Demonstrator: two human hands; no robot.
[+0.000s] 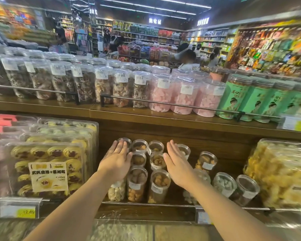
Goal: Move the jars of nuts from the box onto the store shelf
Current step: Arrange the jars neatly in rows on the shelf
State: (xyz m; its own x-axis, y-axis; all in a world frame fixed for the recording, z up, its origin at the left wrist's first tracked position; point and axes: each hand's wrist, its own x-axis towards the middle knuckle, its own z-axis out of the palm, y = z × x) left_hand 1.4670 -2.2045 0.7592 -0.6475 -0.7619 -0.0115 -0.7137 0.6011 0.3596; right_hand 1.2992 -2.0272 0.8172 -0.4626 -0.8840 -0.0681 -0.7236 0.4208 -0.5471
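Several clear jars of nuts point(158, 185) with see-through lids stand in rows on the lower wooden shelf point(221, 146). My left hand point(117, 159) lies flat, fingers straight, against the left side of the jar group, over the left column. On the right side of the middle columns my right hand point(176, 164) is held flat, palm facing left. Neither hand grips a jar. Three more jars point(206, 161) stand loosely to the right. No box is in view.
Flat clear boxes of cookies point(47, 164) fill the shelf to the left, a bag of yellow snacks point(281, 173) lies to the right. A metal rail point(146, 203) runs along the shelf front. The upper shelf holds tall jars point(163, 94). People stand in the far aisle.
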